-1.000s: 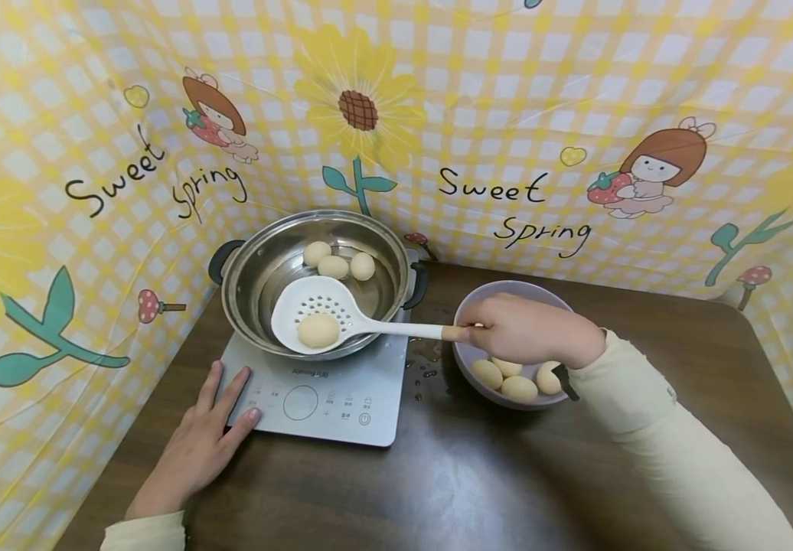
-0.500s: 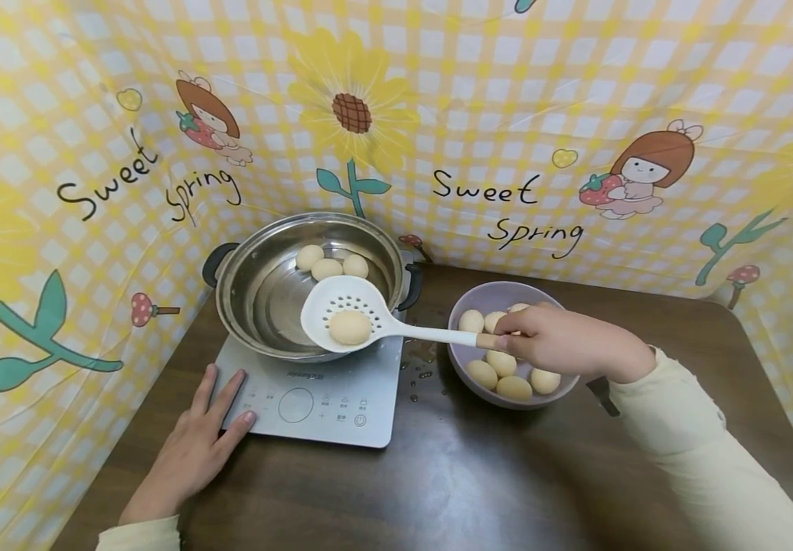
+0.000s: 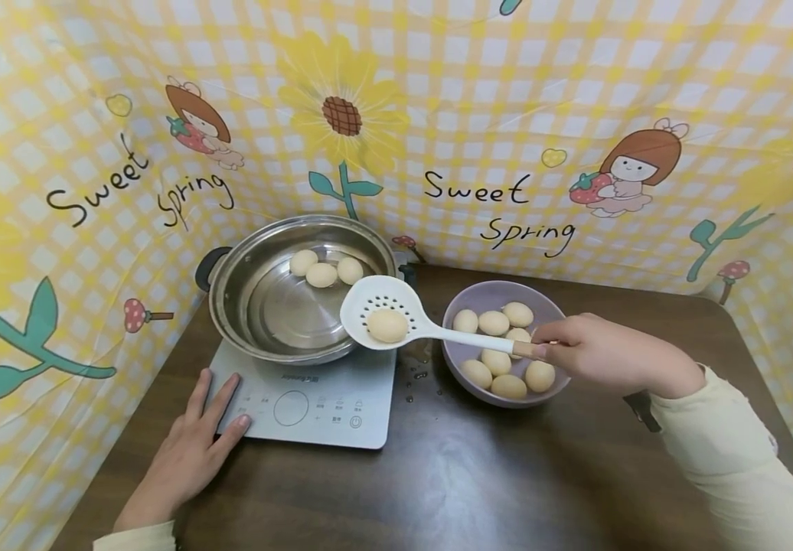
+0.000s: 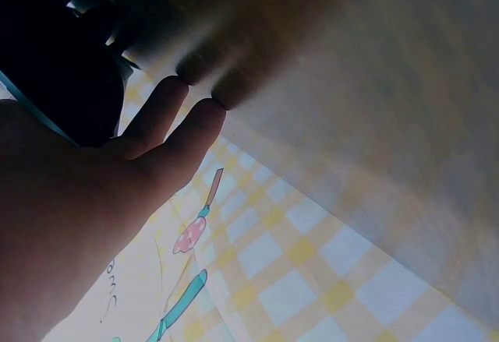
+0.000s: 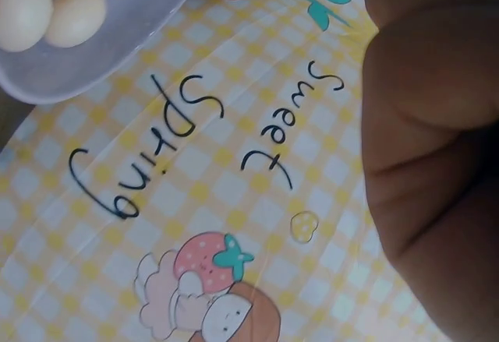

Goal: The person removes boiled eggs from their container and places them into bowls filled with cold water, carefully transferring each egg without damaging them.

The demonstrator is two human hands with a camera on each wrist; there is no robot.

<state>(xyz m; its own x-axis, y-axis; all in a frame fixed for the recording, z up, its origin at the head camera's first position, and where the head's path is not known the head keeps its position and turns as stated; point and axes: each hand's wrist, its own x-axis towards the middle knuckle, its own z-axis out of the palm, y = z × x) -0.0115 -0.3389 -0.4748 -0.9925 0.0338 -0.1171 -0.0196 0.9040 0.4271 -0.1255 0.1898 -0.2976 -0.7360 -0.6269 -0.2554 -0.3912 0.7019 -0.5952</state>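
Observation:
My right hand (image 3: 617,356) grips the wooden end of a white slotted spoon (image 3: 425,329). One pale egg (image 3: 387,326) lies in the spoon's head, which is over the right rim of a steel pot (image 3: 231,325). Three eggs (image 3: 321,275) sit in shallow water inside the pot. Under the spoon's handle stands a purple bowl (image 3: 456,350) containing several eggs (image 3: 509,386); the right wrist view shows part of this bowl (image 5: 93,73). My left hand (image 3: 186,451) rests with fingers extended at the left edge of a white induction cooker (image 3: 291,409).
The pot stands on the rear of the cooker; its black left handle (image 3: 210,268) sticks out near the cloth. Water drops (image 3: 420,375) dot the brown table (image 3: 465,482) between cooker and bowl. A yellow checked cloth (image 3: 472,138) hangs behind and at the sides.
My right hand has carried the spoon and its egg rightward, from above the pot toward the bowl. More of the bowl's eggs show now. My left hand stays at the cooker.

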